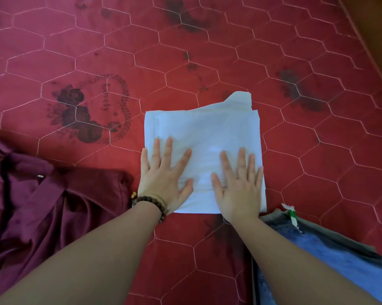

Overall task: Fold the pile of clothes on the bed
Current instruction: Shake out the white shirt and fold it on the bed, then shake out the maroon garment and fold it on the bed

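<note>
A white garment (204,128), folded into a rough square, lies flat on the red quilted bed (207,51) in the middle of the view. My left hand (164,176) presses its near left part with straight, spread fingers; a dark bead bracelet sits on that wrist. My right hand (239,183) lies flat on its near right part, fingers spread too. A maroon garment (47,208) lies crumpled at the left, beside my left forearm. Folded blue jeans (331,258) lie at the lower right, partly under my right forearm.
The bedspread has white hexagon stitching and dark flower prints (84,115). The bed's right edge (366,47) runs along a brown strip at the top right corner. A white and green tag (292,214) sticks up from the jeans.
</note>
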